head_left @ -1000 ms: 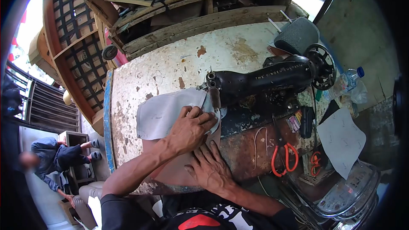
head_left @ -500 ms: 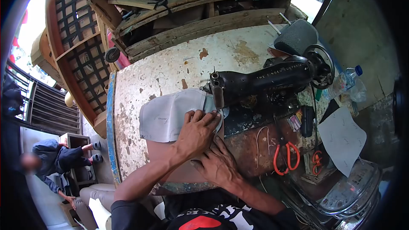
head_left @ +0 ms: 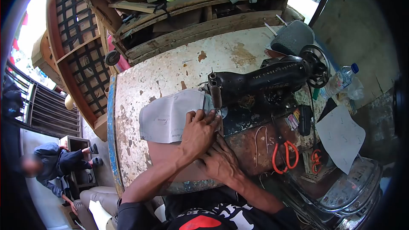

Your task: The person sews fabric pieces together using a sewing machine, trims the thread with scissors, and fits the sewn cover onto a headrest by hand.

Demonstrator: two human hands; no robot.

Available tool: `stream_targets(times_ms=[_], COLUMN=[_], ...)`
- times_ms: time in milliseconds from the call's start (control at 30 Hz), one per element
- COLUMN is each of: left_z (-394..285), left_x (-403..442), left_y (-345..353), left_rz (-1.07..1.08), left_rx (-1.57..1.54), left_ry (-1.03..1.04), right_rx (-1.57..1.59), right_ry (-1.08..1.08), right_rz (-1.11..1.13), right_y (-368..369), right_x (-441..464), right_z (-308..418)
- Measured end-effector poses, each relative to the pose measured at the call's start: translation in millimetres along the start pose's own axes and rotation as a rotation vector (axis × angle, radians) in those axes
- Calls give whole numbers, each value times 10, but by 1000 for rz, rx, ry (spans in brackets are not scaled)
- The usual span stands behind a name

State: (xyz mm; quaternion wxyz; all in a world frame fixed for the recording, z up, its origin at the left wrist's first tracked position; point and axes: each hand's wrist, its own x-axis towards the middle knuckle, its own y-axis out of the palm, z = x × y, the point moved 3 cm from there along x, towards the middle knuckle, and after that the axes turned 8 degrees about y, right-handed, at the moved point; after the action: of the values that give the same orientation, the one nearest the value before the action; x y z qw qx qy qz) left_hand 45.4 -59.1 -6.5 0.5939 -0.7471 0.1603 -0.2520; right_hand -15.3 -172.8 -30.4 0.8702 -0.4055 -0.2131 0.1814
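The left hand [head_left: 199,131] lies palm down with bent fingers pressing the pale grey, curve-edged fabric piece with pen marks [head_left: 164,118] that spreads towards its ten o'clock, though whether it pinches the edge I cannot tell. Just off at its five o'clock, the right hand [head_left: 221,161] rests open, fingers extended, on the flat brownish-pink sheet [head_left: 159,152] that reaches out towards nine o'clock beneath the grey piece. The black metal sewing machine [head_left: 264,76] stands at the left hand's one o'clock, and orange-handled metal scissors [head_left: 275,157] lie at the right hand's three.
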Motion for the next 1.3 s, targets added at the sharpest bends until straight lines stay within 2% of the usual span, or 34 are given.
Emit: stream_targets(times_ms=[67,267,367,567,633,667,867,933,1067,1133,1300], left_z=[-26,-50,-60,-88,-89,-93,-35,10,69,57,22], left_x=[-14,-18,-1,0,2,0,-74,-149,-233,-226,-207], left_y=[9,14,7,34,39,48,-111,-128,-89,-74,-200], left_rz=[5,22,26,-7,-21,-25,33,-42,0,12,55], left_rx=[-12,12,17,61,39,40,-67,108,48,34,-59], left_ry=[-16,-27,-25,-29,-31,-38,-39,51,48,38,14], right_rx=[-7,0,-40,-50,-134,-134,-9,-16,-5,-94,-79], right_ry=[-7,31,20,39,22,15,32,26,-8,-12,8], right_rz=[-40,25,-54,123,-22,-18,77,34,-42,-11,52], right_y=[-2,61,58,45,43,40,51,69,31,57,70], right_x=[-27,-10,13,38,35,29,16,32,65,27,-169], right_z=[7,-32,-51,-60,-58,-50,-59,-57,-23,-19,179])
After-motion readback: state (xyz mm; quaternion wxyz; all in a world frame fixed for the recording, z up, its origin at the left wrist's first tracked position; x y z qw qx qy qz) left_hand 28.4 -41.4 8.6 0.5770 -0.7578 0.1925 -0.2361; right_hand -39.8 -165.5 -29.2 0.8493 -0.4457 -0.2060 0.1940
